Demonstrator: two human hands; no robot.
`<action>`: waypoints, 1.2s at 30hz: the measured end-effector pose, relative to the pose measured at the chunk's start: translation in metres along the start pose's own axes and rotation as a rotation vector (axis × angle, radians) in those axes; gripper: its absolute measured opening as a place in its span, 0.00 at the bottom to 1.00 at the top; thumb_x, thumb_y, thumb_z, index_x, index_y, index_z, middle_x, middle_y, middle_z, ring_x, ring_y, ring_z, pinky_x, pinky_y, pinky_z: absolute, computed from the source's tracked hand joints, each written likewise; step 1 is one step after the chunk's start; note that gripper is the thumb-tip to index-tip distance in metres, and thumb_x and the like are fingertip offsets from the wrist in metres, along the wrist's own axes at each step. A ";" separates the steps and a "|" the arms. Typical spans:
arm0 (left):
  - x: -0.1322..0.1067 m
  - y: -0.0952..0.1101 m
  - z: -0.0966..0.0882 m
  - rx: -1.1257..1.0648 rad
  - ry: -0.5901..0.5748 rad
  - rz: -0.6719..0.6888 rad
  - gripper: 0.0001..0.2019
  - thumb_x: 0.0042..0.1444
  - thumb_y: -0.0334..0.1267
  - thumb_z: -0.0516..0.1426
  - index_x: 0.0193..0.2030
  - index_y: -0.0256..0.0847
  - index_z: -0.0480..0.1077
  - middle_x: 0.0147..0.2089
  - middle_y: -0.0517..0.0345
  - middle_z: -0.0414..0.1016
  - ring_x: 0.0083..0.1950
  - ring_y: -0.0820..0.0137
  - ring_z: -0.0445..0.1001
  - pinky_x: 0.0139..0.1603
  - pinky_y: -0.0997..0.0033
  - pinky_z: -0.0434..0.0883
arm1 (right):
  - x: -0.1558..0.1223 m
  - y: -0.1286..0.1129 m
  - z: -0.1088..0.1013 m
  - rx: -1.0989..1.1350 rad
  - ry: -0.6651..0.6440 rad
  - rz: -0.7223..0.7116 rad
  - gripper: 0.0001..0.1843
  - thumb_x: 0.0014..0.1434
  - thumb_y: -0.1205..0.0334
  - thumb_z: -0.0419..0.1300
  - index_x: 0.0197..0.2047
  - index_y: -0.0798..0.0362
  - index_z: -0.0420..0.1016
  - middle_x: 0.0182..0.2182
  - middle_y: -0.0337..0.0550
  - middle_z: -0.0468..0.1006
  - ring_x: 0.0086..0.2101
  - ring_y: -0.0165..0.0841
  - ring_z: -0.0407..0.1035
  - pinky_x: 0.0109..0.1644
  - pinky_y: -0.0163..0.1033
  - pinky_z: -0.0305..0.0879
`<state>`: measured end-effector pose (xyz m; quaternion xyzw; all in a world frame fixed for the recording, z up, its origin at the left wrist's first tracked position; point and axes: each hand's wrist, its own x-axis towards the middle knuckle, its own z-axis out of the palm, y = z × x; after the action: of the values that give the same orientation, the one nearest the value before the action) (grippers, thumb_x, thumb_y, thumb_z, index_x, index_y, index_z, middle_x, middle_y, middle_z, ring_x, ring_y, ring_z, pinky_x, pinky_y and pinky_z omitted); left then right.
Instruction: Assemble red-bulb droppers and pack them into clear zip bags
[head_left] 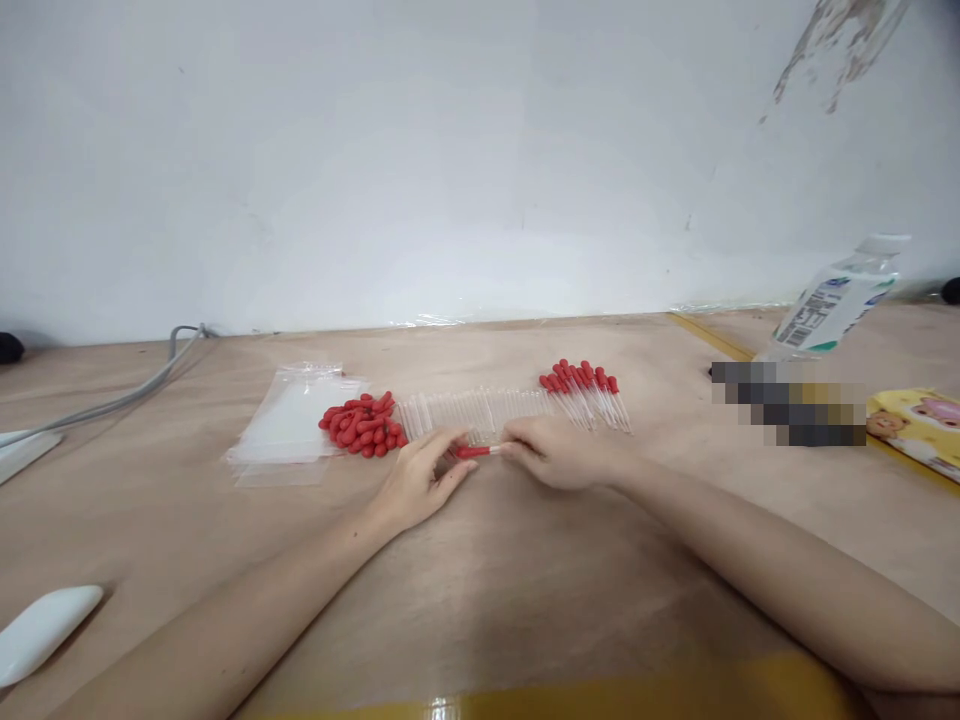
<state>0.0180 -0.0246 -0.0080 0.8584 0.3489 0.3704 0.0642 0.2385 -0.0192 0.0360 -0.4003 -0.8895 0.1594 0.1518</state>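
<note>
White wall [450,180] stands at the far edge of a wooden table [420,620]. Near the middle, the left hand [418,482] has its thumb and fingers narrowed about a red bulb [472,453]; the right hand [559,455] pinches a clear tube at the bulb's right end, though how deep it sits is hard to tell. Just beyond lies a row of clear tubes [480,408], with loose red bulbs [367,428] and plastic bags [289,420] to the left, and red-topped droppers [589,385] to the far right of it.
</note>
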 end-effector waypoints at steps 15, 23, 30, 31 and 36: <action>0.002 0.005 -0.003 -0.048 -0.240 0.066 0.12 0.59 0.37 0.52 0.47 0.40 0.70 0.43 0.52 0.75 0.44 0.67 0.73 0.44 0.66 0.71 | 0.000 0.080 -0.025 -0.313 0.465 0.808 0.14 0.51 0.52 0.52 0.25 0.50 0.73 0.26 0.43 0.76 0.29 0.37 0.69 0.26 0.36 0.52; 0.002 0.004 -0.003 -0.052 -0.248 0.054 0.11 0.59 0.37 0.51 0.47 0.41 0.70 0.43 0.52 0.75 0.43 0.67 0.73 0.44 0.66 0.71 | -0.009 0.091 -0.039 -0.320 0.291 0.889 0.18 0.50 0.48 0.53 0.23 0.52 0.73 0.26 0.46 0.75 0.29 0.38 0.69 0.28 0.37 0.54; 0.003 0.004 -0.003 -0.040 -0.258 0.051 0.11 0.59 0.37 0.52 0.46 0.40 0.70 0.43 0.52 0.75 0.44 0.66 0.72 0.45 0.65 0.70 | 0.000 0.064 -0.020 -0.257 0.387 0.727 0.16 0.52 0.47 0.53 0.27 0.50 0.73 0.27 0.42 0.76 0.30 0.35 0.68 0.30 0.35 0.56; 0.003 0.004 -0.003 -0.042 -0.259 0.050 0.11 0.59 0.37 0.52 0.47 0.40 0.70 0.43 0.52 0.75 0.44 0.66 0.72 0.46 0.65 0.70 | 0.002 0.059 -0.015 -0.262 0.351 0.698 0.16 0.52 0.48 0.53 0.26 0.50 0.73 0.27 0.42 0.76 0.30 0.35 0.68 0.31 0.36 0.56; 0.004 0.003 -0.003 -0.044 -0.265 0.051 0.12 0.59 0.37 0.51 0.47 0.41 0.70 0.43 0.52 0.74 0.44 0.66 0.72 0.45 0.64 0.70 | 0.005 0.047 0.001 -0.346 0.211 0.648 0.14 0.54 0.57 0.52 0.23 0.54 0.73 0.26 0.49 0.76 0.31 0.38 0.70 0.32 0.40 0.58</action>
<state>0.0195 -0.0249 -0.0018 0.9068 0.3072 0.2628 0.1192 0.2664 0.0141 0.0165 -0.6947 -0.7101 0.0044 0.1144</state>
